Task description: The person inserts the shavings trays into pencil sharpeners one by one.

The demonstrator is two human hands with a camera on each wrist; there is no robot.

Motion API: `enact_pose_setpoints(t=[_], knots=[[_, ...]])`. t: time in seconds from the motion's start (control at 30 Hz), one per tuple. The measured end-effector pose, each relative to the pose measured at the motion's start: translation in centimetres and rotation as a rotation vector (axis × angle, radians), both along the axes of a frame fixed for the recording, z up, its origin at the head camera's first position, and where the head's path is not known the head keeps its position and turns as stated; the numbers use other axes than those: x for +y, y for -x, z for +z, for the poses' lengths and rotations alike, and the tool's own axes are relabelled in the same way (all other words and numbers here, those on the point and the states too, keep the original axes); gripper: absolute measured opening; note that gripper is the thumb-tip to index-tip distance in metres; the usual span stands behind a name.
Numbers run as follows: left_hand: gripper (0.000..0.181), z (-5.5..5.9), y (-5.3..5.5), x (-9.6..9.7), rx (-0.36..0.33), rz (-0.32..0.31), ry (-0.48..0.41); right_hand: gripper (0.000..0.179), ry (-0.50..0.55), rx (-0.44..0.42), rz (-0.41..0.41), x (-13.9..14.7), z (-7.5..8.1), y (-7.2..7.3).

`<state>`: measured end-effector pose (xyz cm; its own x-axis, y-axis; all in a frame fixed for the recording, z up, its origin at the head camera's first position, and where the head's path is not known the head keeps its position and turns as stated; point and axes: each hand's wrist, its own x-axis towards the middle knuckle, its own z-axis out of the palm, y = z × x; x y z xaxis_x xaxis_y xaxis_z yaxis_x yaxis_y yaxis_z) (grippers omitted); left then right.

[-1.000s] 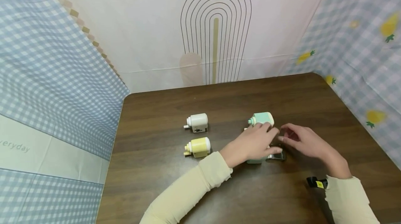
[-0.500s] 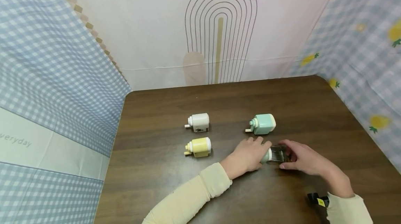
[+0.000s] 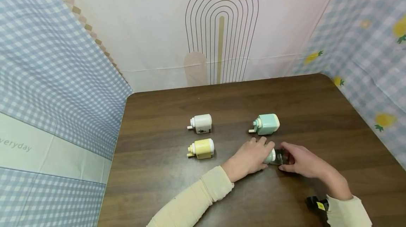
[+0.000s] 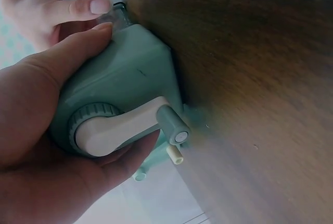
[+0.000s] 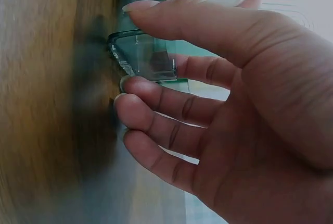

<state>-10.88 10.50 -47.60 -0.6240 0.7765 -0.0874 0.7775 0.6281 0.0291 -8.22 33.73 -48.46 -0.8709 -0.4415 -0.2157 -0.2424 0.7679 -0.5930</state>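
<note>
My left hand [image 3: 250,154] grips a grey-green hand-crank pencil sharpener [image 4: 130,67] lying on its side on the table, thumb on one face and fingers around the other. Its cream crank [image 4: 127,127] points toward the left wrist camera. My right hand [image 3: 306,160] holds the clear smoky shavings drawer [image 5: 145,60] at the sharpener's right end, with the thumb [image 5: 171,18] on one side and the index finger on the other. The drawer sticks partly out of the body. Most of the sharpener is hidden under my left hand in the head view.
A mint sharpener [image 3: 268,124] lies just behind my hands. To the left lie a white sharpener [image 3: 203,123] and a yellow one [image 3: 203,148], on the brown wooden table [image 3: 158,184]. A small black device [image 3: 317,204] with a yellow label sits by my right sleeve. Curtains hang around.
My left hand has moved back and left from over the sharpener's drawer end to its body. My right hand has come onto the drawer, which now sticks out less than half a second ago.
</note>
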Motion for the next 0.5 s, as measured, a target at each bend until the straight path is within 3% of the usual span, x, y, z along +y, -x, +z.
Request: enact_pose_setpoints(t=[0.3,0.5], knots=[[0.069,0.0,-0.1,0.1,0.06,-0.01,0.012,0.044,0.025,0.012,0.02,-1.1,-0.1,0.4],[0.071,0.0,-0.2,0.2,0.036,0.005,0.002,0.046,0.03,0.02,0.021,-1.4,-0.1,0.3]])
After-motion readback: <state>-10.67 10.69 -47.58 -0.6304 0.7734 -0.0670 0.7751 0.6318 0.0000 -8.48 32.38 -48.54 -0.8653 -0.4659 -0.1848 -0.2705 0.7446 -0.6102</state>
